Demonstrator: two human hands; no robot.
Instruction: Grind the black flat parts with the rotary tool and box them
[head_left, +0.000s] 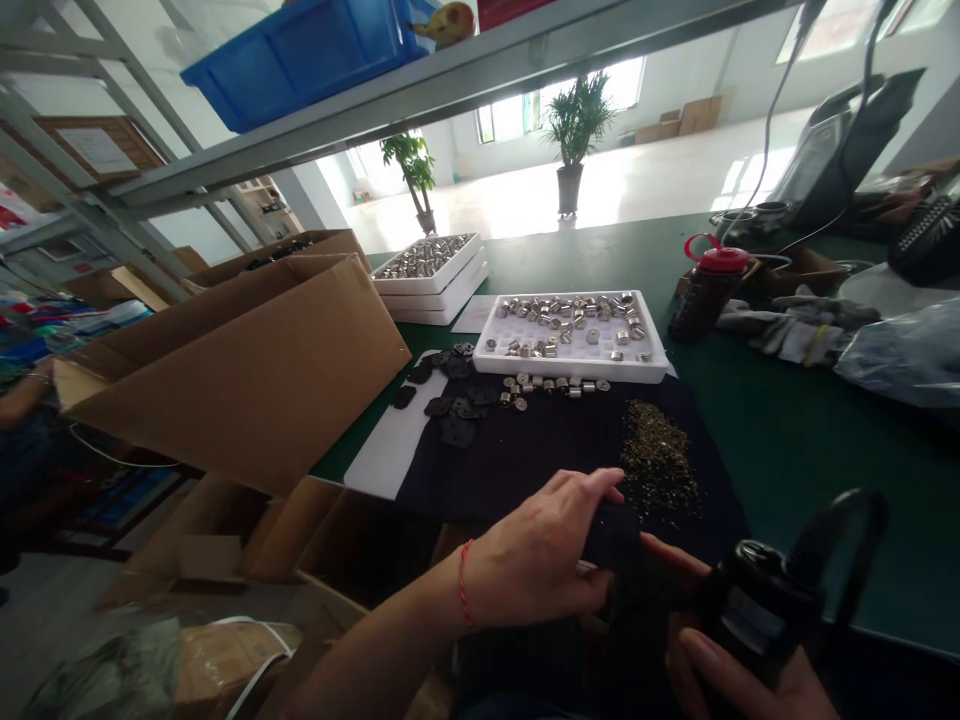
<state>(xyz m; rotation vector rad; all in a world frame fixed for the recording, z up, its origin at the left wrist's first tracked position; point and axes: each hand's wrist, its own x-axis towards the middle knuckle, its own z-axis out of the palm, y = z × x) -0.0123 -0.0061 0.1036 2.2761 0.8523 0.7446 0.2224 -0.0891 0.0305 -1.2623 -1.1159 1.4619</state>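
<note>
My left hand (534,550), with a red string on the wrist, pinches a dark fabric or foam piece (615,535) above a black cloth (525,470). My right hand (739,675) grips a black object with a loop handle (772,600); its exact kind is hidden. A pile of gold-brown granules (658,458) lies beside my left fingers. Small silver metal cylinders (544,385) lie scattered on the cloth. Behind them, a white foam tray (570,365) holds several more. Dark flat pieces (456,432) rest on a white foam sheet (390,445).
A stack of white trays (427,280) stands on the green workbench (810,450). Large cardboard boxes (232,370) crowd the left side. A red-capped bottle (709,290) and work gloves (795,330) lie to the right. A co-worker's arm (22,395) shows at far left, below a metal shelf (450,110).
</note>
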